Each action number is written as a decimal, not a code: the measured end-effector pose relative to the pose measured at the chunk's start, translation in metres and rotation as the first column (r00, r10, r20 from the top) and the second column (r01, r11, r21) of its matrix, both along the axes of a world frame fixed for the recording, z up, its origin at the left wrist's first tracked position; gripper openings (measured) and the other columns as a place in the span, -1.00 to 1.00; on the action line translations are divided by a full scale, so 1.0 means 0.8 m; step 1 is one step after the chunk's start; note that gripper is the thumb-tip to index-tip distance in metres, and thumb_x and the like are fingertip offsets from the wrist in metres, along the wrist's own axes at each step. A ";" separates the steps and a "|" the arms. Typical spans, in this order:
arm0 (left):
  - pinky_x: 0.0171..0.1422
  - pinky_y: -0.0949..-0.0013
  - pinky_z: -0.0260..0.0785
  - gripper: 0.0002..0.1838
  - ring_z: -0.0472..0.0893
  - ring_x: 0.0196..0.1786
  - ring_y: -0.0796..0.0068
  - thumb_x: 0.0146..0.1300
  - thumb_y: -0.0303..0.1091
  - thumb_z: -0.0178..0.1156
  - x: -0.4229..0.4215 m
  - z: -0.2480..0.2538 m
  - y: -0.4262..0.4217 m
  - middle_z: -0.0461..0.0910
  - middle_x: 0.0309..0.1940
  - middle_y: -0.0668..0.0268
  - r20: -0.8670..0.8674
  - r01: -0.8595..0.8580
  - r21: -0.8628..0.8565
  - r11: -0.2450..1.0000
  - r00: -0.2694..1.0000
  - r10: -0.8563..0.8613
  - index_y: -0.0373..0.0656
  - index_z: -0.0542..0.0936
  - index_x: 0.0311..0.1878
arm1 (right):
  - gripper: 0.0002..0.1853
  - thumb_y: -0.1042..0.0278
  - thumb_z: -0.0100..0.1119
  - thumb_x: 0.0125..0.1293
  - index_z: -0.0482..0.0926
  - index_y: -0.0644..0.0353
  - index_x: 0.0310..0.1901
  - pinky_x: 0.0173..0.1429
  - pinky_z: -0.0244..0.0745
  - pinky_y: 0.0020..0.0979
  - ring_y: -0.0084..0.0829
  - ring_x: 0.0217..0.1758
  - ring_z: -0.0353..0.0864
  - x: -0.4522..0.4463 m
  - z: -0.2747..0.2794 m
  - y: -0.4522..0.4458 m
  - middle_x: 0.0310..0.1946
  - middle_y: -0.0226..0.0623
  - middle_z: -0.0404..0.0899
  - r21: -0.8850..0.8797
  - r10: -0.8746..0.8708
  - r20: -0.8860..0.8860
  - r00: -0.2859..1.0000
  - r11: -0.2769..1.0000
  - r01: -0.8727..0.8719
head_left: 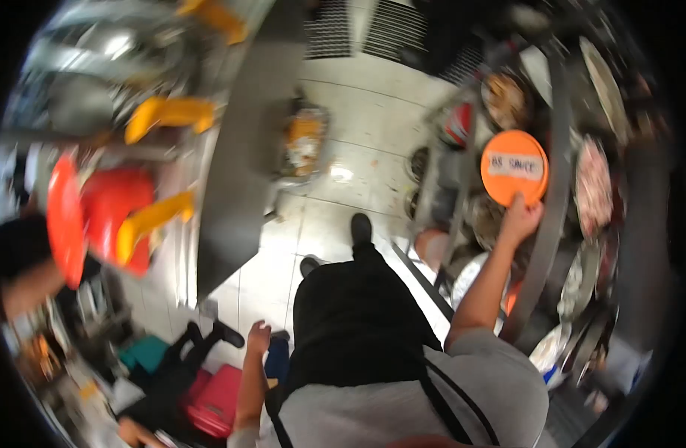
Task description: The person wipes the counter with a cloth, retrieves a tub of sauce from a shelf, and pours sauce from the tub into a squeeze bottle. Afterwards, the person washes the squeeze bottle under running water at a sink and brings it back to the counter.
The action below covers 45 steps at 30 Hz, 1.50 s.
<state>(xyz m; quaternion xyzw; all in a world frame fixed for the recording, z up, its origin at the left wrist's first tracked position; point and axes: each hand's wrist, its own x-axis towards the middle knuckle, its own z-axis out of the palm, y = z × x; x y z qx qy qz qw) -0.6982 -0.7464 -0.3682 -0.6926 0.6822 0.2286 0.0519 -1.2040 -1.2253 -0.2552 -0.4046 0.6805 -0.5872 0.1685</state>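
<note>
My right hand [521,220] reaches out over the shelf unit on the right. Its fingers grip the near edge of a round orange lid [500,181], which bears a white label with handwritten letters, the second word reading "SAUCE". Whether a container sits under the lid is hidden. Bowls and containers lie around it, among them a bowl of brownish food [505,101] just beyond. Down by my side hangs my left hand [259,337], its fingers loosely bent and apart, with nothing visible in it.
On the left stands a steel counter [246,149] with yellow handles [167,116] and red containers [119,216]. A tray of yellowish food [306,142] sits low beside it. Another person in dark clothes [164,381] is behind left. A wrapped pinkish item [593,187] lies far right.
</note>
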 end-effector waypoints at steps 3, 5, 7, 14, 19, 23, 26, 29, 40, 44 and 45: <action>0.05 0.25 0.30 -0.52 0.47 -0.04 0.07 0.04 -0.13 0.09 -0.047 0.054 -0.029 0.48 -0.16 -0.08 -0.082 -0.804 0.433 0.407 0.415 0.906 -0.23 0.42 -0.02 | -0.80 0.45 0.16 0.07 0.32 0.23 -0.34 -0.32 0.36 -0.55 -0.59 -0.41 0.37 0.072 0.019 -0.007 -0.46 -0.41 0.38 0.058 0.217 -0.005 0.976 0.975 -0.216; 0.06 0.26 0.29 -0.51 0.47 -0.03 0.07 0.05 -0.09 0.08 -0.057 0.077 -0.032 0.49 -0.14 -0.06 -0.088 -0.817 0.493 0.299 0.296 0.951 -0.20 0.42 0.00 | -0.81 0.40 0.07 0.12 0.32 0.26 -0.29 -0.57 0.34 -0.54 -0.53 -0.53 0.43 0.144 0.056 -0.005 -0.34 -0.27 0.48 0.116 0.296 0.332 0.896 0.930 -0.350; 0.08 0.24 0.28 -0.49 0.46 -0.02 0.06 0.04 -0.05 0.08 -0.064 0.064 -0.008 0.49 -0.13 -0.04 -0.090 -0.865 0.414 0.285 0.272 0.958 -0.19 0.42 0.01 | -0.81 0.34 0.01 0.16 0.29 0.24 -0.28 -0.67 0.15 -0.61 -0.60 -0.67 0.33 0.179 0.040 0.006 -0.47 -0.30 0.45 0.153 0.454 0.443 0.773 0.811 -0.564; 0.14 0.24 0.24 -0.45 0.42 0.03 0.03 0.01 -0.04 0.10 -0.066 0.038 0.124 0.45 -0.07 -0.05 -0.187 -0.935 0.339 0.102 0.040 0.982 -0.27 0.44 -0.02 | -0.77 0.45 0.09 0.08 0.18 0.15 -0.46 -0.67 0.10 -0.59 -0.65 -0.69 0.20 0.286 0.014 0.151 -0.62 -0.42 0.30 0.420 0.802 0.421 0.424 0.242 -0.875; 0.12 0.27 0.25 -0.42 0.42 0.05 0.10 0.03 -0.05 0.12 -0.033 0.052 0.247 0.42 -0.02 -0.03 -0.234 -0.935 0.353 0.010 -0.078 0.969 -0.31 0.40 0.03 | -0.86 0.54 0.03 -0.01 0.25 0.16 -0.51 -0.57 0.15 -0.60 -0.70 -0.59 0.21 0.399 0.002 0.285 -0.62 -0.50 0.27 0.366 0.916 0.398 -0.055 -0.214 -0.906; 0.04 0.28 0.30 -0.45 0.46 0.00 0.13 0.01 -0.12 0.15 0.011 0.126 0.285 0.44 -0.05 -0.04 -0.359 -0.932 0.329 -0.149 -0.270 0.894 -0.31 0.39 0.02 | -0.86 0.52 0.05 -0.02 0.30 0.22 -0.42 -0.62 0.24 -0.59 -0.69 -0.60 0.31 0.551 0.067 0.388 -0.60 -0.44 0.35 0.341 0.769 0.624 -0.137 -0.425 -0.838; 0.04 0.29 0.31 -0.44 0.48 -0.02 0.19 0.05 -0.13 0.10 0.031 0.144 0.262 0.48 -0.11 -0.04 -0.423 -0.950 0.305 -0.068 -0.199 0.884 -0.26 0.35 0.09 | -0.85 0.49 0.05 0.02 0.26 0.19 -0.44 -0.76 0.18 -0.60 -0.64 -0.78 0.31 0.643 0.070 0.437 -0.66 -0.41 0.33 0.204 0.802 0.501 -0.324 -0.474 -0.857; -0.05 0.27 0.33 -0.43 0.50 -0.09 0.25 0.06 -0.17 0.11 0.065 0.133 0.214 0.49 -0.16 0.00 -0.498 -0.958 0.119 0.261 0.170 0.850 -0.26 0.31 0.12 | -0.81 0.45 0.08 0.04 0.22 0.14 -0.47 -0.76 0.17 -0.62 -0.66 -0.77 0.29 0.716 0.103 0.448 -0.66 -0.43 0.33 0.099 0.770 0.529 -0.356 -0.473 -0.875; 0.10 0.36 0.25 -0.45 0.44 0.01 0.30 0.17 -0.20 0.02 0.101 0.246 0.223 0.39 0.00 0.03 -0.773 -0.983 0.168 0.069 -0.089 0.628 -0.36 0.22 0.15 | -0.81 0.41 0.07 0.04 0.22 0.13 -0.45 -0.82 0.14 -0.59 -0.61 -0.83 0.31 0.814 0.140 0.402 -0.72 -0.38 0.35 0.143 0.725 0.546 -0.421 -0.575 -0.805; 0.15 0.34 0.20 -0.45 0.39 0.09 0.25 0.17 -0.14 0.00 0.140 0.254 0.235 0.38 0.04 0.01 -0.688 -0.989 0.108 -0.100 -0.146 0.711 -0.28 0.26 0.16 | -0.81 0.42 0.05 0.08 0.20 0.13 -0.47 -0.83 0.12 -0.61 -0.60 -0.85 0.30 0.825 0.145 0.399 -0.73 -0.36 0.36 0.203 0.690 0.583 -0.429 -0.635 -0.746; 0.12 0.35 0.23 -0.47 0.40 0.07 0.30 0.18 -0.17 0.00 0.157 0.263 0.232 0.40 0.02 0.06 -0.706 -0.988 0.063 -0.142 -0.144 0.693 -0.26 0.26 0.16 | -0.80 0.43 0.05 0.08 0.19 0.13 -0.47 -0.84 0.11 -0.61 -0.59 -0.86 0.30 0.829 0.141 0.403 -0.73 -0.36 0.37 0.218 0.690 0.582 -0.430 -0.642 -0.735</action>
